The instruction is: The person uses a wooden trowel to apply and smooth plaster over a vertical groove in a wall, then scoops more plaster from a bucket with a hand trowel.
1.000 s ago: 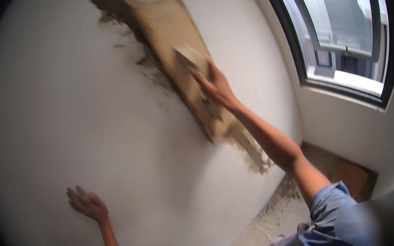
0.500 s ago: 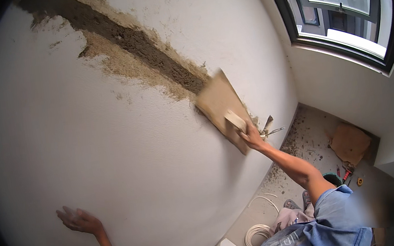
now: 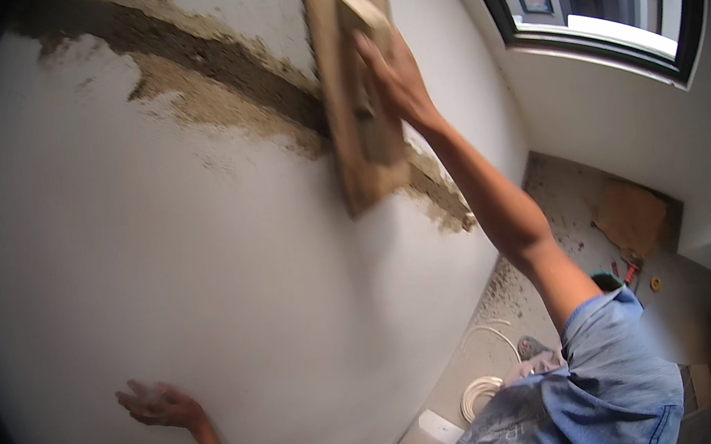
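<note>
My right hand (image 3: 401, 83) is closed around the handle of a wide wooden plastering float (image 3: 366, 181). The float stands nearly upright across a band of brown mortar (image 3: 221, 65), which runs slantwise over the white wall (image 3: 201, 267). Whether its face presses on the mortar cannot be made out. Smeared, sandy mortar edges the band on both sides, and its lower right end shows past the float. Lower left, my left hand (image 3: 164, 408) hangs in front of the wall with fingers apart and holds nothing.
At upper right is a dark-framed window (image 3: 591, 42), its sash tilted. On the floor lie a white cable coil (image 3: 481, 396), a white box (image 3: 440, 426), a brown sheet (image 3: 630, 215), a red-handled tool (image 3: 631, 271) and a small yellow ring (image 3: 655, 284). Crumbs litter the wall's foot.
My right hand has swept the float up and to the left, turning it upright. This uncovers the band's lower right end. My left hand has shifted slightly right and down in view.
</note>
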Tool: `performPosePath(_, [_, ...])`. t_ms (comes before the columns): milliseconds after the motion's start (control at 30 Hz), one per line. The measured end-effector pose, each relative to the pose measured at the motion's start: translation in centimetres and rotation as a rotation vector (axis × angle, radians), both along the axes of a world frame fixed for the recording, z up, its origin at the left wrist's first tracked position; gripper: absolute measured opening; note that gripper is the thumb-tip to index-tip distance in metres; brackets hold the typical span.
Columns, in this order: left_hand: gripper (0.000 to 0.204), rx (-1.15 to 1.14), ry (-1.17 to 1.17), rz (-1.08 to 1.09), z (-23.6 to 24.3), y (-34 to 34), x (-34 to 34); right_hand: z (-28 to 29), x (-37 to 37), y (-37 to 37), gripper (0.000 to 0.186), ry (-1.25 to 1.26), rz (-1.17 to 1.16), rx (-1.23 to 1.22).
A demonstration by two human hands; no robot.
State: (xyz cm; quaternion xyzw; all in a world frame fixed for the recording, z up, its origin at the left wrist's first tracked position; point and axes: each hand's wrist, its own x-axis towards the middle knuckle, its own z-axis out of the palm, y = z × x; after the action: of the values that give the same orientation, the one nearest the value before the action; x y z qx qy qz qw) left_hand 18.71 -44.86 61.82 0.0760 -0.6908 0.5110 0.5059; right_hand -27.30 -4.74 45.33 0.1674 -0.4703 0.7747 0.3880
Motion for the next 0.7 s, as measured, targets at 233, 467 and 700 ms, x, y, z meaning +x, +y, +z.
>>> performPosePath(233, [0.049, 0.001, -0.03, -0.081, 0.1, -1.0, 0.2, 11.8, -1.2, -2.6, 0.059, -0.226, 0.072, 0.16])
performPosePath(467, [0.054, -0.051, 0.029, 0.044, 0.2, -1.4, -0.2, -10.5, 5.2, -7.7, 0.054, -0.084, -0.424, 0.542])
performPosePath(700, [0.055, -0.068, 0.003, 0.038, 0.2, -1.4, 0.3, -30.1, 15.2, -8.7, 0.061, -0.751, 0.013, -0.003])
